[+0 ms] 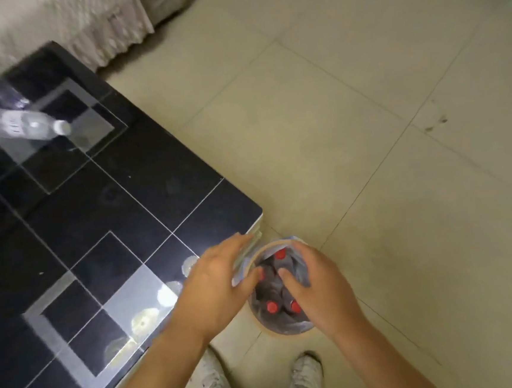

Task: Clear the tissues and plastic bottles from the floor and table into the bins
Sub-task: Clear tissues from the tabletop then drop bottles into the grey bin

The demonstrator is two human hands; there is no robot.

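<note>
Both forearms reach forward and down, bare, converging close together. The left hand (215, 279) is spread flat, fingers straight and angled to the right, thumb tucked inward. The right hand (315, 284) is palm down with fingers curled downward; what they grip cannot be told.

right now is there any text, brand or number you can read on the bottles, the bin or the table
None can be read.
Clear bottle lying on the black table: its label band is a motion-blurred smear, no letters.
Red-capped bottles in the bin: caps plain, labels hidden.
Bin and its liner: no print visible.
Shoes: no legible logo.
</note>
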